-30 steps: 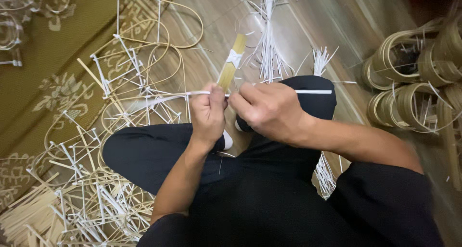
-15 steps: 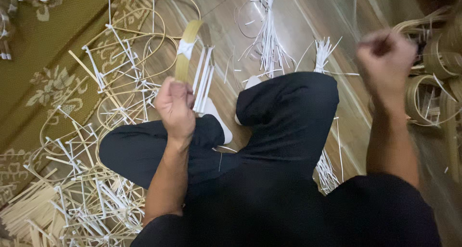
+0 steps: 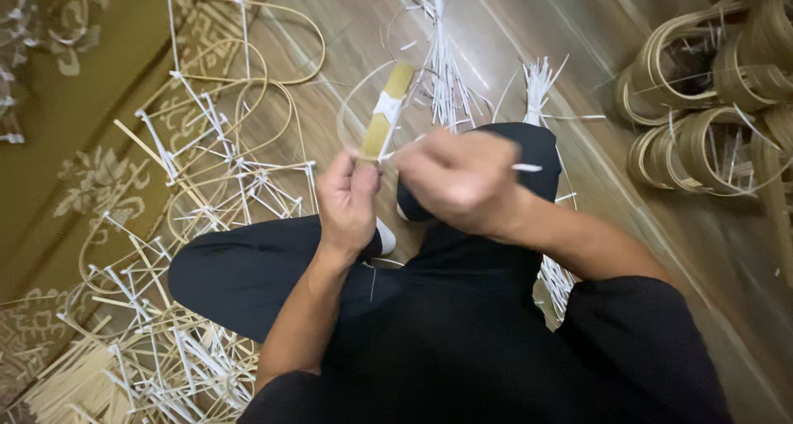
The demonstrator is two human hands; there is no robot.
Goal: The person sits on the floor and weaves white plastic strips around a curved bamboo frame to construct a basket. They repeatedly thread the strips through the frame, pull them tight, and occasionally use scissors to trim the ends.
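A wooden plank floor (image 3: 595,168) runs under warm, dim light; an olive patterned carpet (image 3: 74,135) covers the left side (floral motifs in paler thread).

The wooden floor (image 3: 347,44) holds tied bamboo frames (image 3: 215,168) at nine o'clock and bamboo rings (image 3: 702,102) at two o'clock.

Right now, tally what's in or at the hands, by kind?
Hands: 2, left hand and right hand
Flat bamboo strip bundle: 1, in the left hand
White plastic tie: 1, at the right hand
Total: 4
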